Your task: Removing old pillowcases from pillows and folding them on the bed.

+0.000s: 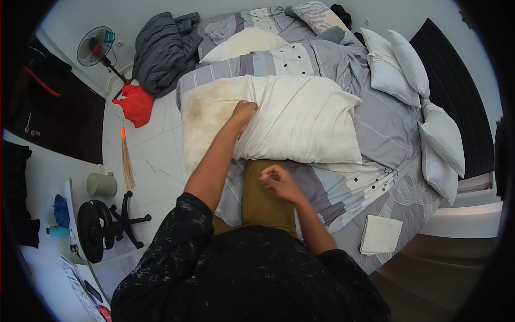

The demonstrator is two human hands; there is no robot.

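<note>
A pillow (206, 104) with brownish stains lies across the bed in front of me. A white pillowcase (303, 118) covers its right part, and the stained left part is bare. My left hand (245, 114) is closed on the pillowcase's edge, about midway along the pillow. Held above my knee, near the pillow's front side, my right hand (280, 183) has loosely curled fingers and no visible object in it. A folded white cloth (381, 235) rests on the bed's near right corner.
Grey patterned bedding (386, 123) is rumpled under the pillow. Several white pillows (442, 137) lean by the dark headboard (456, 96). Another cream pillow (244, 44) lies farther back, beside a dark grey comforter (161, 51). On the left are a fan (96, 47), a red bag (135, 106), a broom (127, 161) and a black chair (91, 231).
</note>
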